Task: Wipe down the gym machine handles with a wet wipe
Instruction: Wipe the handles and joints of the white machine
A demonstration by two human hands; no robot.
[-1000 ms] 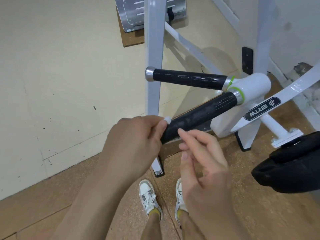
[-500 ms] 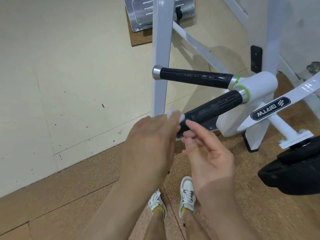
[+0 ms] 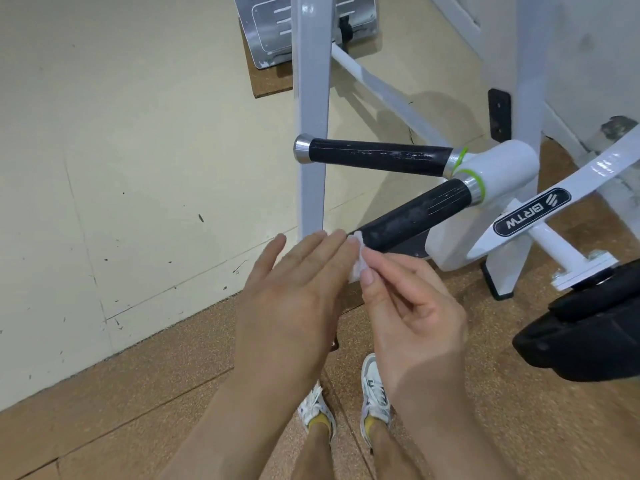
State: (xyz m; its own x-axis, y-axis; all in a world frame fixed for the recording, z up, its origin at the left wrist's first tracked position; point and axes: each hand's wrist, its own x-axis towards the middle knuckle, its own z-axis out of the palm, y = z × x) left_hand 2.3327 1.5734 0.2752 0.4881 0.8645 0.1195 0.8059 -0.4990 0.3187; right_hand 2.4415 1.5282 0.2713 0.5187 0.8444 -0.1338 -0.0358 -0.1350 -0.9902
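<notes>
Gym machine [image 3: 311, 133]: white steel frame, upright post centre, diagonal brace behind it, arm w/ "GRTW" label [image 3: 531, 211] at right. It stands on a cork-brown floor [image 3: 104, 410] beside a cream panel [image 3: 138, 133] w/ scuffs. Grey metal plate [image 3: 277, 29] at top, partly behind the post. Black padded part [image 3: 588, 330] at right edge, low, cut off by the frame edge.

Two black grips stick out from the white hub toward the viewer's left. The upper handle [image 3: 377, 157] is approx level w/ a silver end cap. The lower handle [image 3: 415, 216] slopes down toward the hands and shows pale smears on the rubber. Both have green rings at the hub end.

Left hand [image 3: 294, 292]: back up, fingers straight & close together, tips at the wipe, nothing gripped. Right hand [image 3: 412, 306]: thumb & forefinger pinch the wipe, other fingers curled loosely under.

White sneakers [image 3: 375, 393] w/ yellow socks below, between the forearms.

Wet wipe [image 3: 356, 261]: small white wad between the two hands, right at the lower handle's free end; can't tell if it touches the rubber.
</notes>
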